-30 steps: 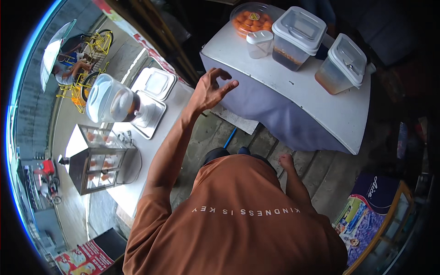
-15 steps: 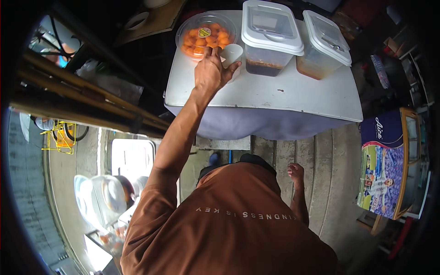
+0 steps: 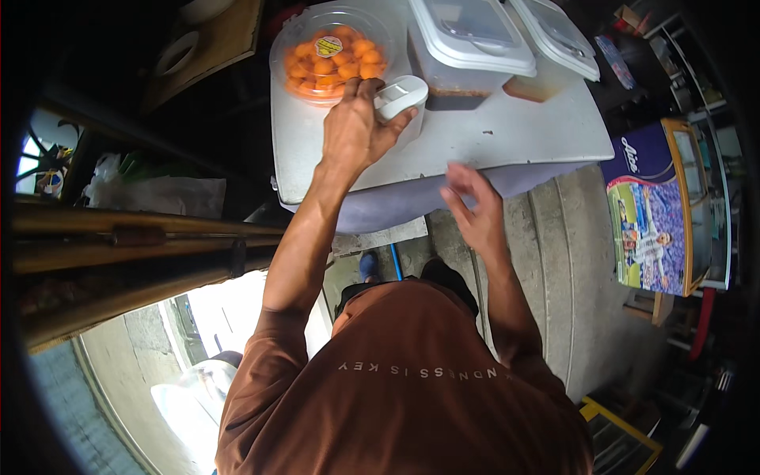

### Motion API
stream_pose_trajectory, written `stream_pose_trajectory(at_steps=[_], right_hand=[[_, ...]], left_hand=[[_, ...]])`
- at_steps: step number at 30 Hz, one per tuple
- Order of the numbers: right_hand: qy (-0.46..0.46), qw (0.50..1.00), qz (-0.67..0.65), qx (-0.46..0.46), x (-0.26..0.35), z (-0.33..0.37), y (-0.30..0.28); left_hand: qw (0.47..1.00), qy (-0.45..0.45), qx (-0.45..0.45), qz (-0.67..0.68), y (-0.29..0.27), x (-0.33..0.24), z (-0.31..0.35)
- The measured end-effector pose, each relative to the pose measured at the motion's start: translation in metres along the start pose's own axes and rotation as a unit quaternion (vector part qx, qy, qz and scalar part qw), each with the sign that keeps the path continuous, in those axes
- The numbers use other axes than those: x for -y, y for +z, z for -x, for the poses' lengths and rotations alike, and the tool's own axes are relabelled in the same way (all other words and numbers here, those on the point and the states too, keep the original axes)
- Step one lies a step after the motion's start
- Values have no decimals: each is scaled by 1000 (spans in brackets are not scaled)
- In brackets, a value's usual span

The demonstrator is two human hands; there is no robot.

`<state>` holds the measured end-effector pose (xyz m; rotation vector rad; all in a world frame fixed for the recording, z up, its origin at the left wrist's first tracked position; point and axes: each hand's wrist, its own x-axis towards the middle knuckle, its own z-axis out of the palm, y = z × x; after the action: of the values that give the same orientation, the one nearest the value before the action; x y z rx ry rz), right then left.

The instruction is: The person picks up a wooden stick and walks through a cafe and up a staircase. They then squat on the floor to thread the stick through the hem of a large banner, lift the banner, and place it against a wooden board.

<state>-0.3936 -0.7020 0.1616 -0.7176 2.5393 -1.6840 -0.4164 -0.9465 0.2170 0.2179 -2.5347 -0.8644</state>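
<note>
While your left hand (image 3: 351, 131) clasps the white-lidded container (image 3: 405, 95) | the orange-ball tub (image 3: 317, 100) stands beside it | your right hand (image 3: 477, 212) hovers near the surface (image 3: 459, 141), fingers loosely parted.

Left hand (image 3: 348, 134) clasping a small white-lidded container (image 3: 404, 96) on a white table (image 3: 451, 149), beside a round tub of orange balls (image 3: 336, 63) near its far left corner. Right hand (image 3: 476, 207), fingers loosely extended, near the table's near edge.
</note>
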Motion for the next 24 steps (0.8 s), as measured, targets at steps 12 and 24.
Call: stream_pose_trajectory(at_steps=[12, 24], right_hand=[[-30, 938, -329, 101, -36, -66, 94], [-184, 967, -175, 26, -27, -64, 109]], left_hand=[[994, 87, 64, 24, -19, 19, 47], [972, 177, 69, -140, -37, 19, 51]])
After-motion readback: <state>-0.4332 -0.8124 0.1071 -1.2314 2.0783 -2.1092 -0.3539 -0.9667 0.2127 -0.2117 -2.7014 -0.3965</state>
